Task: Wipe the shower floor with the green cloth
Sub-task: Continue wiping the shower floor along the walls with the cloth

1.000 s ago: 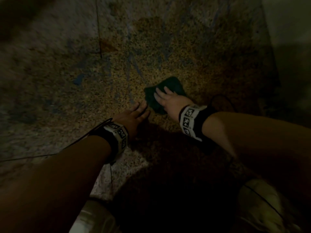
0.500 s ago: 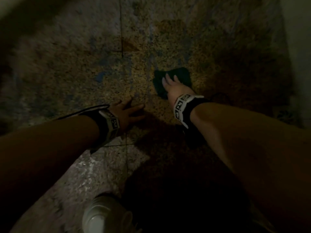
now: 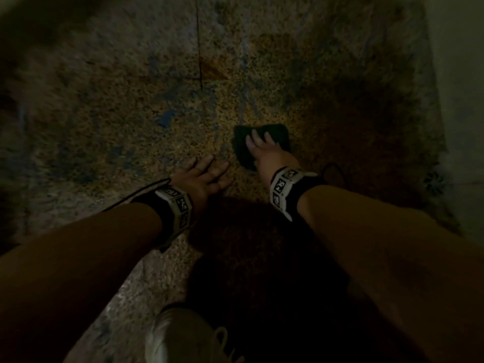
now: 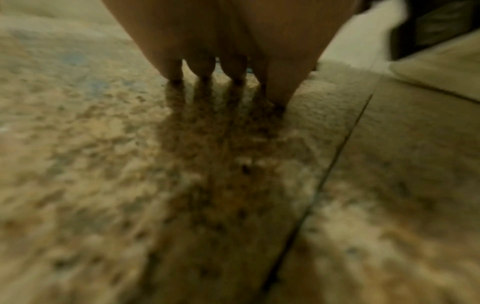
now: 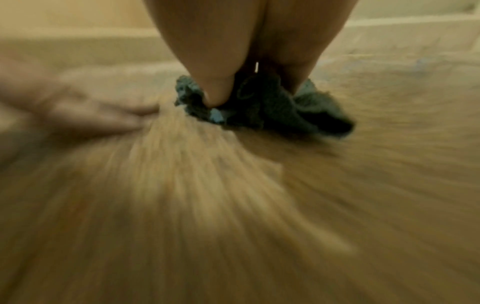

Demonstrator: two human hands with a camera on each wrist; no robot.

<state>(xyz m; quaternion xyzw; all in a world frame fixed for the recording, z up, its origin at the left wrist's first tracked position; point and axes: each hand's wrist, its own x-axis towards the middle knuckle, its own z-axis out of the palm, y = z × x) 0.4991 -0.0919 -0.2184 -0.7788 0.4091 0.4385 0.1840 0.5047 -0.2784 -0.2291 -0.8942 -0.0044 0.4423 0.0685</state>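
A dark green cloth point(image 3: 278, 132) lies bunched on the speckled stone shower floor point(image 3: 125, 132). My right hand point(image 3: 264, 150) lies on top of it with straight fingers and presses it to the floor. In the right wrist view the cloth point(image 5: 272, 109) bulges out from under the right hand point(image 5: 233, 51) on both sides. My left hand point(image 3: 207, 174) rests flat on the bare floor just left of the cloth, fingers spread, holding nothing. The left wrist view shows its fingertips point(image 4: 205, 70) on the stone floor point(image 4: 103, 164).
A pale wall point(image 3: 461, 74) borders the floor on the right. A dark tile seam point(image 3: 199, 53) runs away from me at upper middle. My white shoe point(image 3: 183, 334) stands near the bottom edge. A raised ledge point(image 4: 441, 67) shows in the left wrist view.
My right hand has slid the cloth away from me and then back, drifting left over the floor. The left hand shifted left, spread its fingers and stayed flat.
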